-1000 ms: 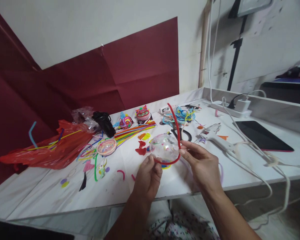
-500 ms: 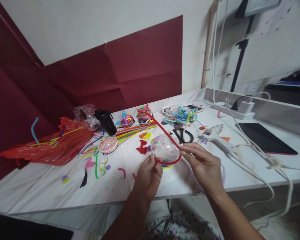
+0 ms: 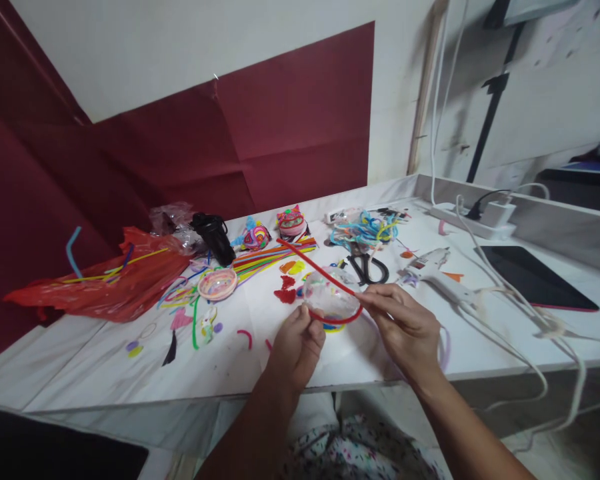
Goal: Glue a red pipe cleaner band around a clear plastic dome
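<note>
A red pipe cleaner (image 3: 314,264) curves along the near rim of a clear plastic dome (image 3: 331,294), and its long free end points up and to the left. My left hand (image 3: 298,343) is closed, pinching the pipe cleaner at the dome's left edge. At the right edge, my right hand (image 3: 406,328) is closed too, with thumb and fingers on the pipe cleaner where it bends back. The dome is held just above the table; whether both hands also grip its rim is partly hidden. Red scraps (image 3: 285,291) lie left of the dome.
Black-handled scissors (image 3: 367,269) and a white glue gun (image 3: 437,280) lie beyond my right hand. Further right are a black tablet (image 3: 535,277) and loose white cables. Bundled pipe cleaners (image 3: 275,257), a pink-rimmed dome (image 3: 217,285) and a red plastic bag (image 3: 125,283) lie leftward.
The pipe cleaner's free end has swung slightly lower and to the left, and my right fingers have shifted a little. The view has turned slightly. Both hands keep their hold.
</note>
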The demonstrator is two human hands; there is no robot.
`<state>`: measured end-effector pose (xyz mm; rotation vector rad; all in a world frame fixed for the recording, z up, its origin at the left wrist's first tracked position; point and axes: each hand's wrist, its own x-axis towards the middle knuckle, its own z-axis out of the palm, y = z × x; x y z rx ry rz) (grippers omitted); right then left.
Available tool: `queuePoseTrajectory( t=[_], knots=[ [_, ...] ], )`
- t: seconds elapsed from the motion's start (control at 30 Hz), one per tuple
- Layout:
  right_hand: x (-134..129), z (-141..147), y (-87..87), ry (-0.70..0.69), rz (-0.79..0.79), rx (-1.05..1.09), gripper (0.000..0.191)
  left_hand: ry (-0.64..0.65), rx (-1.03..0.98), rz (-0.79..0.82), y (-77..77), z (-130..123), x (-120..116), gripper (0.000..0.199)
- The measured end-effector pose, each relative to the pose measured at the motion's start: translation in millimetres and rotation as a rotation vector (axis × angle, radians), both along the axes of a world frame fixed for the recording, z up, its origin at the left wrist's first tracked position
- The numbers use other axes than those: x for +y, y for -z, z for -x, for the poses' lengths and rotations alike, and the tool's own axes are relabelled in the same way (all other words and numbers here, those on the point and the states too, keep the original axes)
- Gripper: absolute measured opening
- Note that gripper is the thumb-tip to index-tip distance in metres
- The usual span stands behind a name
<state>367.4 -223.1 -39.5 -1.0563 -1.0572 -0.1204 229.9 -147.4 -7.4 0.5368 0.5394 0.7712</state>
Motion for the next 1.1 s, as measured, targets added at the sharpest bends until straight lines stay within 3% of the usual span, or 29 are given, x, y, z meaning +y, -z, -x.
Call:
queuePoseTrajectory(
  t=[0.23,0.53,1.1],
  knots=[
    [4.8,-5.1,2.1,0.036,0.023,-0.062,0.032,-0.001,0.004,0.002,3.8,-2.9,7.4,0.017],
    [1.1,-25.6,-5.8,0.046,0.121,-0.236,0.017,0.034,-0.001,0.003,6.0,-7.5,9.5,0.015],
    [10.9,-48.5,-18.0,-0.038,0.146,-0.612,0.025,0.029,-0.005,-0.005,5.3,-5.4,18.6,0.017]
  ],
)
